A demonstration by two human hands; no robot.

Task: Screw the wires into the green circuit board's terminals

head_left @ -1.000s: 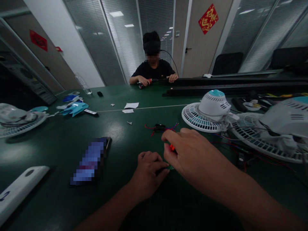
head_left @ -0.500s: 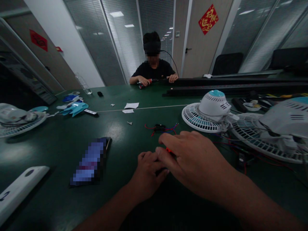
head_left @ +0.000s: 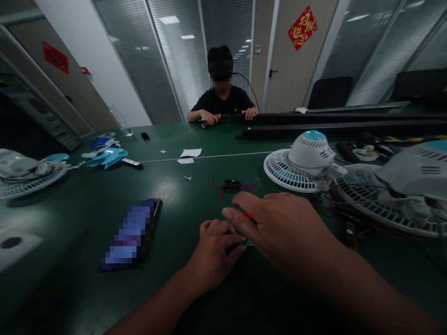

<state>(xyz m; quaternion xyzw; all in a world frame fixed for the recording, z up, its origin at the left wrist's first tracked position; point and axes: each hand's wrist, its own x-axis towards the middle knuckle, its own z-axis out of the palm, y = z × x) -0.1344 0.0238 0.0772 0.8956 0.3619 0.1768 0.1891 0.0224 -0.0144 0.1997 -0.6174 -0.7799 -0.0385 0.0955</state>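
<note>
My left hand (head_left: 217, 249) is low over the table with thumb and forefinger pinched together. At their tips shows the edge of a small green piece (head_left: 248, 243), perhaps a circuit board; most of it is hidden. Just above and to the right, my right hand (head_left: 279, 223) is curled with its thumb and forefinger round something red (head_left: 248, 215). Only a sliver of that red thing shows, so its kind cannot be made out. Beyond my hands lies a small black module with red and blue wires (head_left: 232, 185).
A phone (head_left: 131, 235) lies on the left. White fan housings (head_left: 310, 156) stand on the right, another (head_left: 28, 172) far left. Paper scraps (head_left: 190, 152), blue fan blades (head_left: 108, 158) and a clear bottle (head_left: 120, 121) lie farther back. Across the table a person (head_left: 223, 100) holds a red-black tool (head_left: 209, 122).
My right hand has shifted slightly, its thumb moving left, and more of the green piece shows. The white object at lower left has slid mostly out of view. My left hand stays put.
</note>
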